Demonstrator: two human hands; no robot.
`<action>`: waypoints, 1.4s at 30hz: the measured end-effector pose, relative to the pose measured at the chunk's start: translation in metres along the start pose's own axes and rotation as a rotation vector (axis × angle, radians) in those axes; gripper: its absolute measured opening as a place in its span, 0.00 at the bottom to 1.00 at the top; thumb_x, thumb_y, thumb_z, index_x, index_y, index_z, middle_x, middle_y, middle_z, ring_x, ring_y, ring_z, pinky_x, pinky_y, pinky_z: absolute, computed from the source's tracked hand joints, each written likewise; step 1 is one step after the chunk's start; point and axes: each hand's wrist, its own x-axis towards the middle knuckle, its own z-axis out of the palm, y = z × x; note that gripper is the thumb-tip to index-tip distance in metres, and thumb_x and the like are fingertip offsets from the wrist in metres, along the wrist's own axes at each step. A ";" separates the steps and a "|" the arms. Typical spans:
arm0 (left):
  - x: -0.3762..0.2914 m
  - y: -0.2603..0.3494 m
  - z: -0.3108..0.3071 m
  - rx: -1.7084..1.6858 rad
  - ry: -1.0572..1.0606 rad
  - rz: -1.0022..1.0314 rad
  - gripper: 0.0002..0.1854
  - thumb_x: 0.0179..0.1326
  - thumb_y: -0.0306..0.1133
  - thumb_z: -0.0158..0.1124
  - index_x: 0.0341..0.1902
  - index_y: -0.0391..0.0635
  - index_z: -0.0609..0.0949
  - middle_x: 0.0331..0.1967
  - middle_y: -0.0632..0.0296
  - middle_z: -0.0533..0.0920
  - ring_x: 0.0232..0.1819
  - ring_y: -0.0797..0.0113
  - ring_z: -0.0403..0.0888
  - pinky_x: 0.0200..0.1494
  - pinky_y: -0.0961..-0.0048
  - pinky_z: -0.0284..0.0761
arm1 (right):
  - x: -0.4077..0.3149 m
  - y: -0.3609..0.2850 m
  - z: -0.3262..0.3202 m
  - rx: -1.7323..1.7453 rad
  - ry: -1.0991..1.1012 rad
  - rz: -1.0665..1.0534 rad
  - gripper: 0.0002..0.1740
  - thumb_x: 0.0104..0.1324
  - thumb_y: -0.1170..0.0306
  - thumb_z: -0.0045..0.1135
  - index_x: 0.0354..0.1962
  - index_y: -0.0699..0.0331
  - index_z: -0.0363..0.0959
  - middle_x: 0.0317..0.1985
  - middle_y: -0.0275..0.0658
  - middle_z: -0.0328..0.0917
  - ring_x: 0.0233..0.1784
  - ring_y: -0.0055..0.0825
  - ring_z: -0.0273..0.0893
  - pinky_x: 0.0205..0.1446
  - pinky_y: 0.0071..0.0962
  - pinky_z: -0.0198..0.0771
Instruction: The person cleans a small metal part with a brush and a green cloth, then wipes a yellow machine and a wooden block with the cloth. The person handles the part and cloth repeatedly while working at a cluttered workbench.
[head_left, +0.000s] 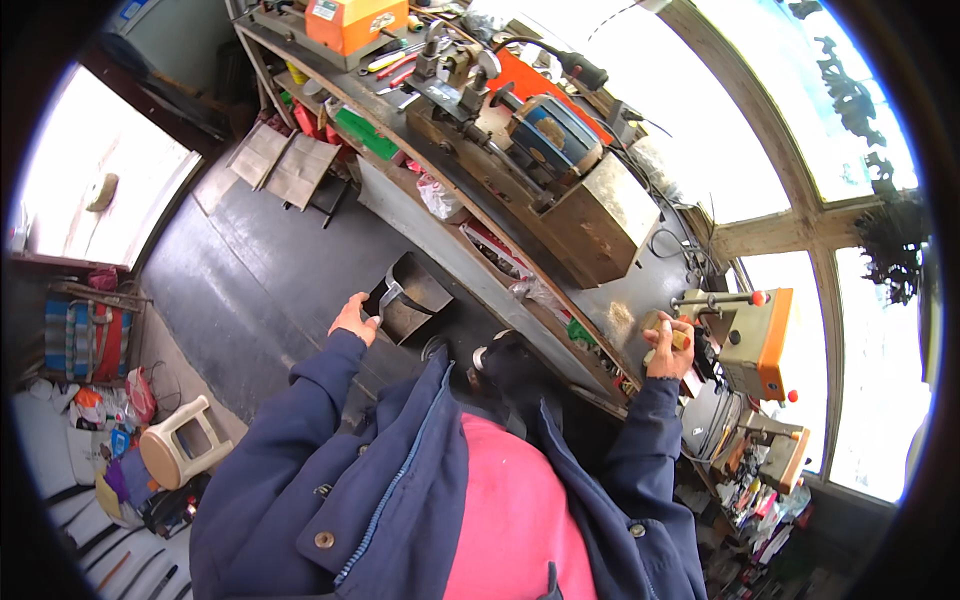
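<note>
My left hand (354, 319) is over the floor at the near side of an open metal box (420, 304). A grey curved strip (386, 296) and a dark strap cross the box's opening beside my thumb. The fingers are curved, and whether they grip the strip or the box I cannot tell. My right hand (670, 351) is at the bench's right end, with its fingers closed around a small yellowish object (680, 340) with a red end. The fingers partly cover it. A small heap of sawdust (619, 318) lies on the bench just left of that hand.
A workbench (540, 285) runs diagonally ahead, bearing a blue motor (556, 133) on a machine, hand tools and an orange-topped machine (352, 26). A bench drill press (750, 345) stands beside my right hand. A stool (187, 442) lies left; a folding seat (285, 161) is farther off.
</note>
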 end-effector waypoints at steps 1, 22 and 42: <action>0.009 -0.008 0.005 -0.010 -0.015 -0.025 0.35 0.63 0.38 0.73 0.74 0.51 0.73 0.69 0.48 0.80 0.72 0.48 0.77 0.74 0.58 0.72 | -0.001 0.000 0.000 -0.047 -0.008 -0.007 0.08 0.80 0.68 0.58 0.46 0.64 0.72 0.54 0.44 0.87 0.32 0.25 0.86 0.39 0.26 0.85; 0.094 -0.062 0.092 0.104 -0.003 -0.001 0.40 0.54 0.36 0.80 0.71 0.44 0.75 0.61 0.40 0.85 0.65 0.45 0.84 0.69 0.57 0.76 | -0.040 -0.021 -0.025 -0.170 -0.020 0.106 0.08 0.75 0.72 0.61 0.48 0.67 0.78 0.61 0.49 0.83 0.55 0.33 0.85 0.57 0.30 0.81; 0.083 -0.032 0.142 0.251 0.027 -0.071 0.38 0.54 0.45 0.83 0.64 0.33 0.80 0.55 0.39 0.88 0.59 0.44 0.87 0.65 0.60 0.78 | -0.043 -0.033 -0.068 -0.084 -0.242 -0.013 0.11 0.74 0.76 0.60 0.52 0.67 0.76 0.65 0.47 0.77 0.54 0.34 0.82 0.62 0.31 0.76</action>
